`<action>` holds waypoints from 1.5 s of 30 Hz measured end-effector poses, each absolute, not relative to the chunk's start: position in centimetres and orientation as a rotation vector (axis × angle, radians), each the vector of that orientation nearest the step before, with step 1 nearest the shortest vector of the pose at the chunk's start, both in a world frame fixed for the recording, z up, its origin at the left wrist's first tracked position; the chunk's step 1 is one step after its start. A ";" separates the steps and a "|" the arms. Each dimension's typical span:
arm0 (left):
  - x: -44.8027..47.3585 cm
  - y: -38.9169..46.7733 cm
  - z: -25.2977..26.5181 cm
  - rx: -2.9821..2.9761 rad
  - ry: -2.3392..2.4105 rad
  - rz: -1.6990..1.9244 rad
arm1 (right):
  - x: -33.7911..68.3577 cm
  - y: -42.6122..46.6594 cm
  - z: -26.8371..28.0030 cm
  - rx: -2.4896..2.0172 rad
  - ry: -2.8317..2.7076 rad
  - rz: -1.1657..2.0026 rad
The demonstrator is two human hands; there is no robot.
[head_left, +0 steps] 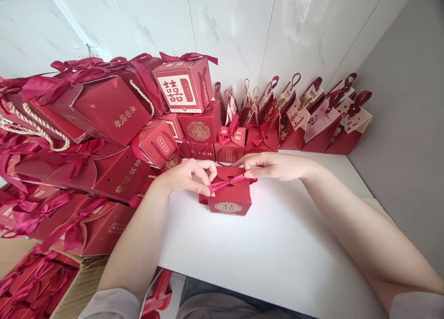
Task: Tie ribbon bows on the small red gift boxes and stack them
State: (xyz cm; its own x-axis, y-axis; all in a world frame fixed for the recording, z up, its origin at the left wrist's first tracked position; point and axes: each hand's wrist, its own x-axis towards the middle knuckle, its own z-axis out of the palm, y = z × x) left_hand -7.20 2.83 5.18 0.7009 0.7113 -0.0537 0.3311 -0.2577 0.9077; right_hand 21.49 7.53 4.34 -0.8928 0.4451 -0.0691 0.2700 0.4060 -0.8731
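A small red gift box point(231, 201) with a round gold emblem on its front stands on the white table point(277, 245). A crimson ribbon point(231, 180) runs across its top and is knotted near the middle. My left hand point(192, 176) pinches the ribbon's left end at the box's left edge. At the right edge my right hand point(268, 165) has thumb and fingers closed on the ribbon's other end. Between the two hands the ribbon looks taut.
Stacked red gift boxes point(114, 111) with ribbons and rope handles fill the left and back. Triangular boxes with loop handles point(322, 120) line the wall point(236, 23). A cardboard carton point(83, 282) of red boxes stands lower left. A grey panel point(398, 101) bounds the right.
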 end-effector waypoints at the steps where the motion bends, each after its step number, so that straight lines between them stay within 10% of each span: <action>1: -7.1 2.8 5.2 1.904 0.800 0.499 | 21.5 7.6 4.2 -0.645 -2.482 1.487; 45: -5.6 3.9 2.5 1.476 0.934 0.700 | 17.8 6.5 0.8 -0.304 -1.790 1.642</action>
State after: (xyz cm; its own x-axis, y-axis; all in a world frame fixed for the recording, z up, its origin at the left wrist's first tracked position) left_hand -5.56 3.87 2.53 0.4976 0.8625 -0.0919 0.1546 0.0161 0.9878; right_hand 17.79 6.49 0.81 -0.7419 0.5892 0.3201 -0.2684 0.1766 -0.9470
